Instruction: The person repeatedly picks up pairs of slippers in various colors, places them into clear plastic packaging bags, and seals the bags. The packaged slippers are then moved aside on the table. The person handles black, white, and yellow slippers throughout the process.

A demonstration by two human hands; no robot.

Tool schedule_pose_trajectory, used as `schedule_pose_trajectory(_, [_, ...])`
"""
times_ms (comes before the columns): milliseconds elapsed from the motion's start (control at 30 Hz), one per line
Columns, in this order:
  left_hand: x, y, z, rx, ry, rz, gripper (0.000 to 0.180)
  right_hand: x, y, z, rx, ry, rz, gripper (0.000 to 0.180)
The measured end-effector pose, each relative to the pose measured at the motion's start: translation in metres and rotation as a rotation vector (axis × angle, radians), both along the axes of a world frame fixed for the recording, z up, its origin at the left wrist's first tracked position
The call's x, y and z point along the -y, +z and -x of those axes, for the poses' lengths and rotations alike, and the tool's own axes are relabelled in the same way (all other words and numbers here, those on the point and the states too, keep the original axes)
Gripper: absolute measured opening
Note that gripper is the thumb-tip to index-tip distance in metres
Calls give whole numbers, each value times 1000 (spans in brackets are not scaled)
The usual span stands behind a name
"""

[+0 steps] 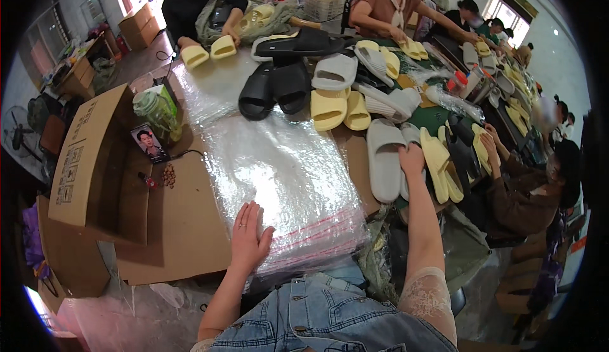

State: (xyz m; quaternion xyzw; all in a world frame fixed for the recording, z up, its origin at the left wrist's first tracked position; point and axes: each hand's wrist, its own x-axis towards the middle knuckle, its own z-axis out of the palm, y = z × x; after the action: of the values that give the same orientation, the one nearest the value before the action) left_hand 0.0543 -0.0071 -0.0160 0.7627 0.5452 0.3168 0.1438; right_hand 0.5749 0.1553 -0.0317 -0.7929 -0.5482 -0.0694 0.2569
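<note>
Clear bags (285,180): left hand (248,238) flat, fingers apart, pins stack. Right hand (411,160) at 2 o'clock clamps grey slide (382,158); lift clean.

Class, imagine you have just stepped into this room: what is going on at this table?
A person stands at a long table crowded with foam slide sandals. The left hand lies flat on a stack of clear plastic bags. The right hand reaches out to a pair of grey slides, touching them. Yellow slides and black slides lie farther up the table. An open cardboard box sits to the left. Other people handle sandals along the far and right sides.
</note>
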Motion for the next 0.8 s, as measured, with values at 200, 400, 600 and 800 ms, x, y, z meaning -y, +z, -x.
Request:
schedule_pose_trajectory(200, [-4, -8, -1, 47, -9, -24, 66, 43, 0, -11, -447, 293, -180, 24])
schedule_pose_trajectory(400, [-5, 29, -3, -175, -10, 100, 62, 121, 52, 81, -1975, 513, -160, 30])
schedule_pose_trajectory(600, [-26, 26, 5, -191, -32, -3, 28, 161, 92, 161, -2231, 556, 244, 30])
schedule_pose_trajectory(800, [-36, 31, -14, 11, 8, 41, 10, 193, 109, 171, -2049, 518, 496, 31])
